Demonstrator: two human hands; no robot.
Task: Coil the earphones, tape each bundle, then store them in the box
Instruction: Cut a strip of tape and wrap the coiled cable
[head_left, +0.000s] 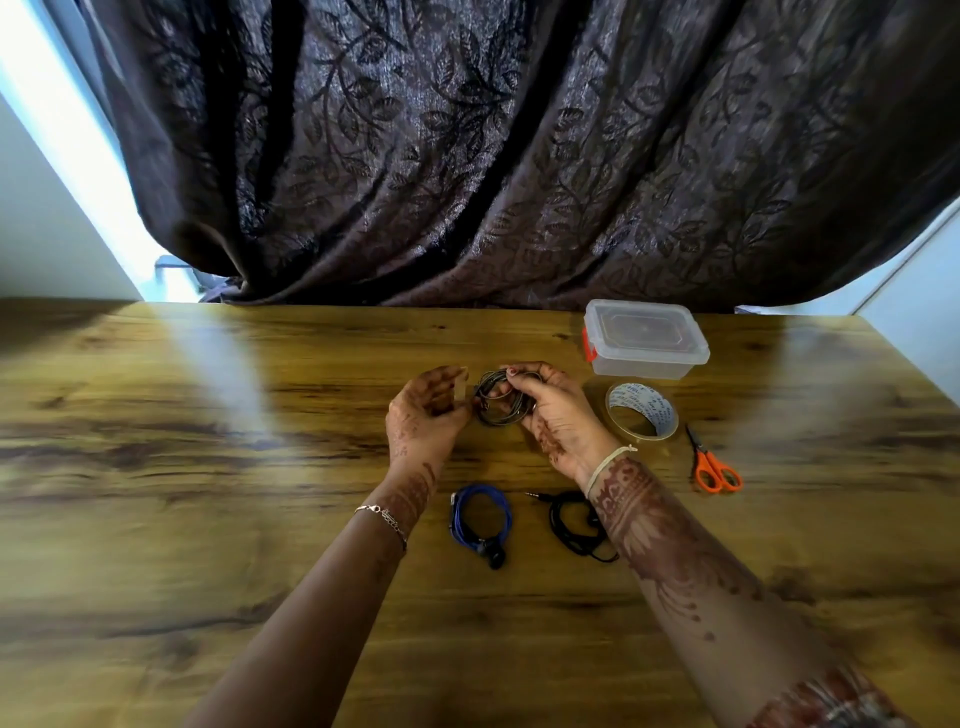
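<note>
A grey coil of earphones (500, 402) hangs just above the table's middle, pinched at its top by my right hand (551, 410). My left hand (428, 413) is at the coil's left edge with a short clear strip of tape (460, 391) between its fingers, touching the coil. A blue earphone coil (480, 522) and a black earphone coil (574, 525) lie on the table nearer to me; my right forearm covers part of the black one. The clear plastic box (644, 340) with red clips stands shut at the back right.
A roll of clear tape (642, 410) lies right of my right hand, with orange-handled scissors (712, 465) beyond it. The wooden table (208, 467) ends at a dark patterned curtain (493, 156) behind.
</note>
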